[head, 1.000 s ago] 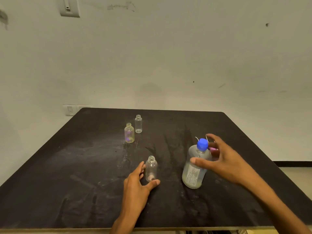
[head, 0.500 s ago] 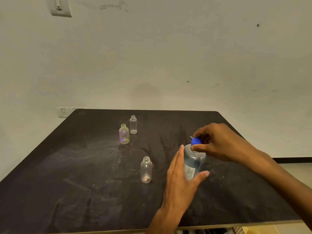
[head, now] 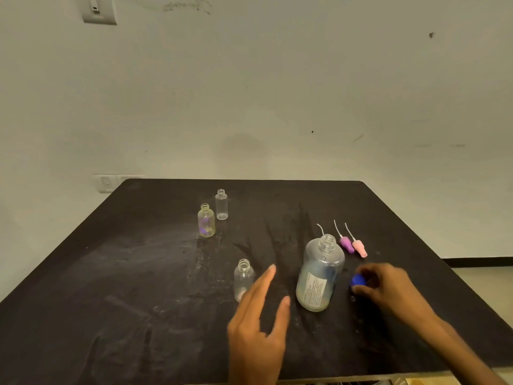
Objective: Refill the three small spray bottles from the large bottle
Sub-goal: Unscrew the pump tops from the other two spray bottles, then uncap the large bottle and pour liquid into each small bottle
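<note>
The large bottle is now standing uncapped on the black worktop, its threaded neck open, where half a second ago the blue cap was sitting on top of it under the right hand. The right hand is now hovering low just right of the large bottle, its fingers curling round the blue cap and pinching it. The left hand is no longer pressing against the large bottle; it is hanging just left of it with fingers straight and spread, holding nothing. The large bottle is carrying a pale liquid in its lower part behind a printed label. Between the left hand's fingers and the bottle's left side, a small clear spray bottle is standing open-necked, seemingly empty. Just behind the large bottle, a purple spray top and a pink spray top are lying side by side, with a third white tube poking up behind the neck. Far left of the large bottle, a yellowish small bottle and a slimmer clear bottle are standing uncapped, close together.
</note>
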